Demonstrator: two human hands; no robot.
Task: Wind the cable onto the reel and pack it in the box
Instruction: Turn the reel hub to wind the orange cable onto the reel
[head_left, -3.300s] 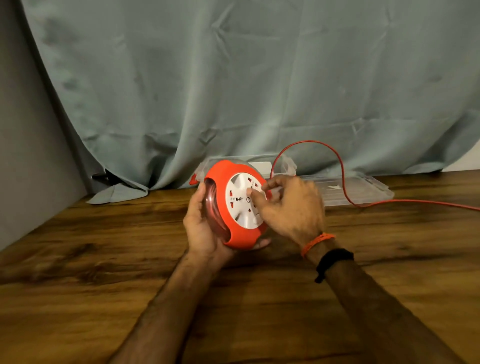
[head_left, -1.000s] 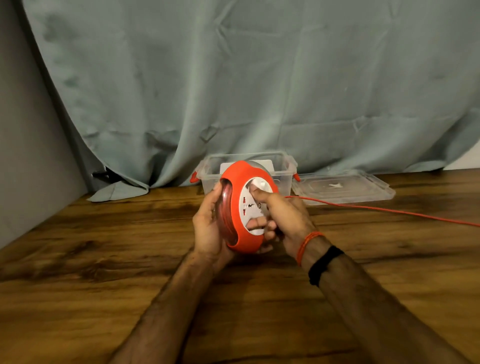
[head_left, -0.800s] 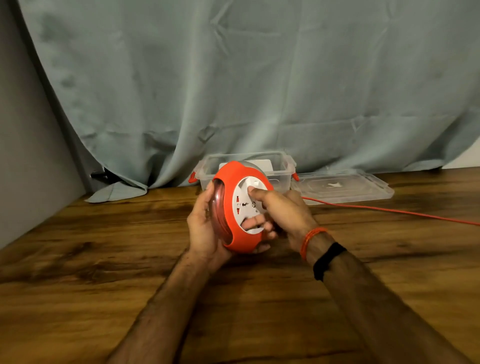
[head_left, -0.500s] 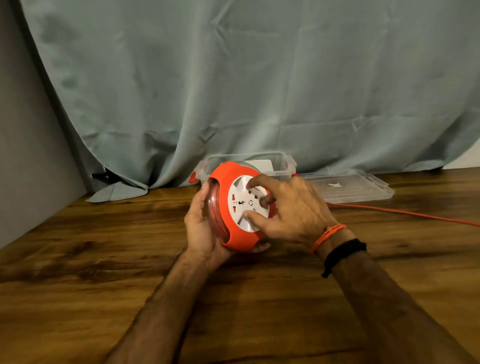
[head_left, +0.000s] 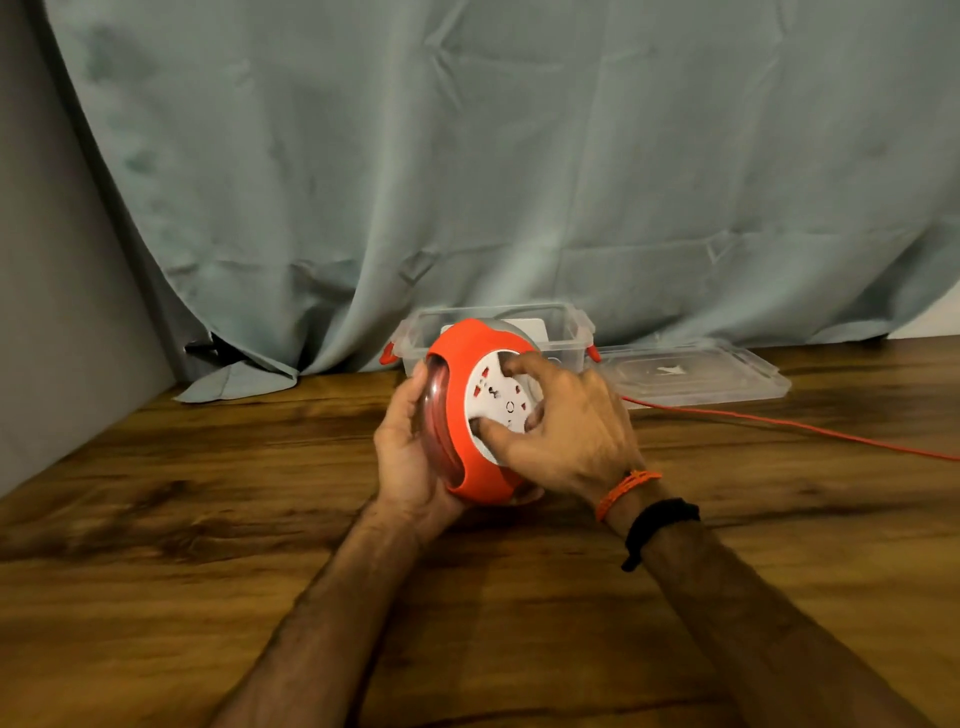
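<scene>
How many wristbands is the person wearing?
2, both on the right wrist: an orange thread band nearer the hand, and a black band just behind it. The left wrist shows none.

The reel (head_left: 470, 415) is bright orange with a white socket face marked by small red slots, and a clear side showing red coils. The cable (head_left: 779, 423) is orange-red. The box (head_left: 563, 325) and its lid (head_left: 691, 371) are transparent, with red clips. The surface (head_left: 182, 519) is dark-streaked brown wood grain. The curtain (head_left: 467, 156) is muted grey-green. Orange and black bands circle one wrist.
</scene>
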